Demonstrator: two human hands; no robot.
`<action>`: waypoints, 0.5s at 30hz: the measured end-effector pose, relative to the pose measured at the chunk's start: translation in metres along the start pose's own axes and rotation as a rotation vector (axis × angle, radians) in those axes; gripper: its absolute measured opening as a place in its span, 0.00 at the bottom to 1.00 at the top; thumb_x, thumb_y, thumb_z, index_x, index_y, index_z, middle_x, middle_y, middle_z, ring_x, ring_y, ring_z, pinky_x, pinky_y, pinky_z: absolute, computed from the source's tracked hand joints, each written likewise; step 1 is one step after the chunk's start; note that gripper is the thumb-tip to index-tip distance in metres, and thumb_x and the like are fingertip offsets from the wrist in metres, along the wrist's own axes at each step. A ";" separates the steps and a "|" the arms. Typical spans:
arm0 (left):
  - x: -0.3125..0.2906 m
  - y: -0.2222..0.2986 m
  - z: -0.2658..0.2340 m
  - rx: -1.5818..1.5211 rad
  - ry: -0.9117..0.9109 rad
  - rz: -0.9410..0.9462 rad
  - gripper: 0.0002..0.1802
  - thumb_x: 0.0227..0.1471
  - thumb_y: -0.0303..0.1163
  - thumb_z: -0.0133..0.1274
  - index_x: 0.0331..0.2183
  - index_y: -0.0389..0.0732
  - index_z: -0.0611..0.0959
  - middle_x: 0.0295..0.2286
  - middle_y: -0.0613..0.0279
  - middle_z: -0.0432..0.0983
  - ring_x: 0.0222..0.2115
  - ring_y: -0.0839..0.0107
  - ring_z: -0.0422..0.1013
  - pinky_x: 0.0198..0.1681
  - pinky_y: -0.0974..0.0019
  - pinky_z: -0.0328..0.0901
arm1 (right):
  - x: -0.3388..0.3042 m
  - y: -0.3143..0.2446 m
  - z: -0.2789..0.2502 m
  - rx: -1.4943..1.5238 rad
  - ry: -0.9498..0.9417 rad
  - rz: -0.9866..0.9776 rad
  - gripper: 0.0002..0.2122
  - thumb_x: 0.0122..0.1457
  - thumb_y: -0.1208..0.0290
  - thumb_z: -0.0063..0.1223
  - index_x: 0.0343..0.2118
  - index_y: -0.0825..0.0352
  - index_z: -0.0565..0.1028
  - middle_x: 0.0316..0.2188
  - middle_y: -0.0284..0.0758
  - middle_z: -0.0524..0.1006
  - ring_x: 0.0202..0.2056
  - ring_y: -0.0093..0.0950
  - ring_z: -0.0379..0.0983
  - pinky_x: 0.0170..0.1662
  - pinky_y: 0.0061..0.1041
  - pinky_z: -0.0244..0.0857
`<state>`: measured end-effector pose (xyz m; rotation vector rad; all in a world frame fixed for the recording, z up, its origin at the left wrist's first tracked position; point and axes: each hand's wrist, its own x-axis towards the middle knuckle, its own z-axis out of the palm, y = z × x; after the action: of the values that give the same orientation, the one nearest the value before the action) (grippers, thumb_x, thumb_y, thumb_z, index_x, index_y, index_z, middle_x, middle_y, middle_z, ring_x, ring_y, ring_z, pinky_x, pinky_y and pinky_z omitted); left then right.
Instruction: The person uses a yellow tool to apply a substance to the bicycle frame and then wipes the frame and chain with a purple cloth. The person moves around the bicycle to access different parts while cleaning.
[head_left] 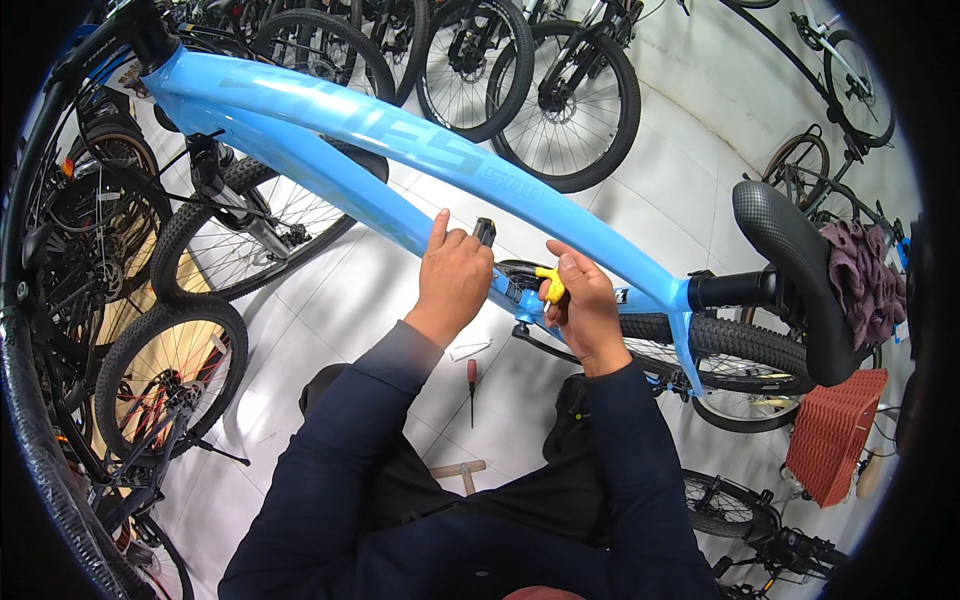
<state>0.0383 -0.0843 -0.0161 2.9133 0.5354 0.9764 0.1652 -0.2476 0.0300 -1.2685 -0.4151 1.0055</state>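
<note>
head view, yellow tool [553, 288], axis up-down, tip lowermost

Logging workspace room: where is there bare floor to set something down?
Bare floor lies between the lower-left wheel and the red-handled screwdriver; more lies beyond the blue frame, between the parked bicycles and the saddle. Crowded: the left edge, with more wheels, and beside the frame, where the right hand holds a yellow item.

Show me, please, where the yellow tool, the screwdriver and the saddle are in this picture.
Yellow tool [556, 288]: head view, on its yellow part.
Screwdriver [472, 373]: head view, on its red handle.
Saddle [787, 243]: head view, on its black top.
</note>
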 end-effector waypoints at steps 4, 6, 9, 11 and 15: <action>0.000 0.000 0.001 0.010 0.000 -0.008 0.04 0.44 0.25 0.55 0.20 0.41 0.83 0.23 0.59 0.75 0.34 0.62 0.74 0.68 0.45 0.52 | 0.003 0.004 0.007 0.271 0.028 -0.001 0.22 0.70 0.57 0.50 0.58 0.69 0.69 0.28 0.35 0.78 0.23 0.20 0.73 0.23 0.19 0.68; 0.000 0.000 0.001 0.026 -0.013 -0.017 0.07 0.45 0.24 0.52 0.20 0.42 0.81 0.23 0.61 0.77 0.35 0.62 0.75 0.67 0.44 0.53 | 0.005 0.008 0.007 0.256 -0.017 -0.074 0.21 0.69 0.57 0.52 0.57 0.69 0.71 0.28 0.35 0.78 0.25 0.20 0.74 0.23 0.20 0.68; 0.000 0.000 0.001 0.021 -0.019 -0.020 0.07 0.45 0.23 0.52 0.20 0.42 0.81 0.23 0.61 0.77 0.35 0.63 0.75 0.68 0.44 0.53 | 0.007 0.011 0.001 -0.313 0.135 -0.206 0.20 0.69 0.58 0.53 0.55 0.69 0.72 0.27 0.35 0.77 0.23 0.20 0.74 0.23 0.21 0.70; 0.000 0.000 0.000 0.026 -0.019 -0.019 0.07 0.45 0.23 0.52 0.20 0.42 0.81 0.23 0.61 0.76 0.35 0.63 0.74 0.68 0.44 0.52 | 0.008 0.012 -0.003 -0.459 0.134 -0.214 0.20 0.69 0.58 0.53 0.54 0.70 0.73 0.26 0.34 0.77 0.21 0.19 0.73 0.24 0.20 0.70; 0.000 0.001 0.000 0.023 -0.028 -0.019 0.06 0.45 0.23 0.52 0.20 0.42 0.81 0.23 0.61 0.76 0.35 0.63 0.74 0.68 0.44 0.52 | 0.008 0.011 -0.006 -0.191 0.125 -0.179 0.21 0.69 0.57 0.52 0.54 0.71 0.72 0.24 0.33 0.76 0.17 0.17 0.70 0.23 0.18 0.70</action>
<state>0.0384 -0.0853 -0.0156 2.9313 0.5761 0.9317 0.1694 -0.2447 0.0158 -1.4304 -0.5275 0.7439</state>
